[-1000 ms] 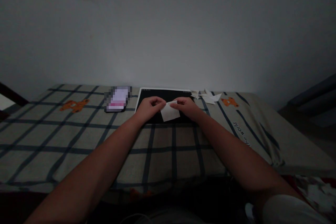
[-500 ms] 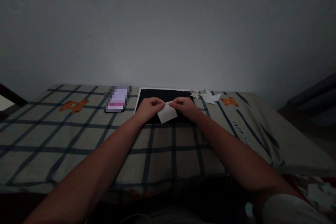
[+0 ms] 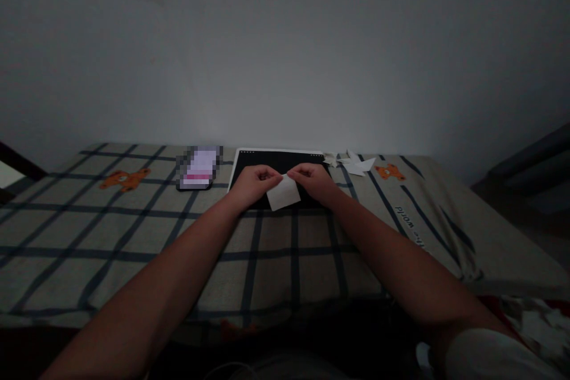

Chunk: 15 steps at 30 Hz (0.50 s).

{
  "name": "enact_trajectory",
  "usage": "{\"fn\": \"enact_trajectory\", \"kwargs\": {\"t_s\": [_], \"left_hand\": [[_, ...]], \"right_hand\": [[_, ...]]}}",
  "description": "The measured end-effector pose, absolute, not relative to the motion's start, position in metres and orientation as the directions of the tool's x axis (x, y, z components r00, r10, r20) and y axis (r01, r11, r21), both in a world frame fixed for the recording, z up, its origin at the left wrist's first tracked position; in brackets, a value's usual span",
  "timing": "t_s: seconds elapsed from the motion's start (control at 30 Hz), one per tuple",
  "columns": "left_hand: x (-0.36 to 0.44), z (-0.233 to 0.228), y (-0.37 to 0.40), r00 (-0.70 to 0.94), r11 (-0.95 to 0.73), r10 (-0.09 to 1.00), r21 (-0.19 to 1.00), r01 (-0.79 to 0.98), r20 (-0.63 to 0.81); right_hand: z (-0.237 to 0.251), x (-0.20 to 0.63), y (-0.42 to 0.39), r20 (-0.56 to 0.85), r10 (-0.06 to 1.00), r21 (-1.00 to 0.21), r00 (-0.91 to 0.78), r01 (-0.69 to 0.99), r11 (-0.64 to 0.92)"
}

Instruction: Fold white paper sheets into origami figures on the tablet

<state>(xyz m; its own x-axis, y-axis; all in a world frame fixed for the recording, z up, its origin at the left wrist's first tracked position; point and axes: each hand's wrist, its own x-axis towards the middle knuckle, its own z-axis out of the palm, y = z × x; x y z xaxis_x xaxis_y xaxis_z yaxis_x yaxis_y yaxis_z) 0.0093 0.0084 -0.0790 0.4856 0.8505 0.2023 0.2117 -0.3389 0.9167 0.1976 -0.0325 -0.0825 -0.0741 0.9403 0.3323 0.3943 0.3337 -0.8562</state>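
Observation:
A small white sheet of paper (image 3: 284, 194) hangs between my two hands over a black pad with a white rim (image 3: 249, 161). My left hand (image 3: 253, 183) pinches the paper's upper left corner. My right hand (image 3: 314, 181) pinches its upper edge just to the right. The fingertips of both hands almost meet above the sheet. The paper tilts a little, its lower corner pointing toward me.
The pad lies on a beige checked cloth with orange bear prints (image 3: 124, 179), against a plain wall. A phone with a lit screen (image 3: 199, 167) lies left of the pad. Several white paper pieces (image 3: 351, 164) lie to its right.
The paper has turned slightly and shifted a little left and down between my fingers. My right fingertips have closed in toward my left hand.

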Motion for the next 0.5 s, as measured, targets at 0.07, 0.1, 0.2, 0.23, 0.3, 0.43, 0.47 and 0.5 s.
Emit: {"fn": "enact_trajectory", "kwargs": {"t_s": [0.07,0.1,0.2,0.23,0.3,0.43,0.47,0.5], "left_hand": [[0.0091,-0.0789,0.0084,0.490,-0.330,0.849,0.923,0.200,0.198],[0.0091,-0.0788,0.0083,0.490,-0.329,0.848,0.924,0.195,0.199],[0.0099,-0.0785,0.0072,0.492,-0.339,0.844,0.924,0.178,0.215],[0.0104,-0.0784,0.0069,0.493,-0.343,0.842,0.923,0.174,0.220],[0.0113,-0.0783,0.0069,0.471,-0.353,0.850,0.919,0.176,0.236],[0.0110,-0.0779,0.0103,0.310,-0.337,0.909,0.930,0.148,0.280],[0.0105,-0.0781,0.0118,0.267,-0.324,0.922,0.937,0.129,0.281],[0.0099,-0.0785,0.0133,0.233,-0.308,0.932,0.945,0.111,0.277]], "right_hand": [[-0.0827,0.1970,-0.0323,0.329,0.941,-0.858,-0.076,0.391,0.332],[-0.0828,0.1969,-0.0322,0.322,0.944,-0.863,-0.077,0.385,0.326],[-0.0829,0.1974,-0.0324,0.289,0.955,-0.883,-0.074,0.366,0.295],[-0.0828,0.1976,-0.0326,0.281,0.957,-0.889,-0.069,0.358,0.287],[-0.0824,0.1979,-0.0331,0.275,0.960,-0.905,-0.048,0.325,0.275],[-0.0823,0.1982,-0.0334,0.227,0.973,-0.941,-0.038,0.249,0.229],[-0.0827,0.1985,-0.0332,0.210,0.977,-0.944,-0.040,0.251,0.213],[-0.0832,0.1991,-0.0328,0.198,0.979,-0.944,-0.038,0.261,0.201]]}}
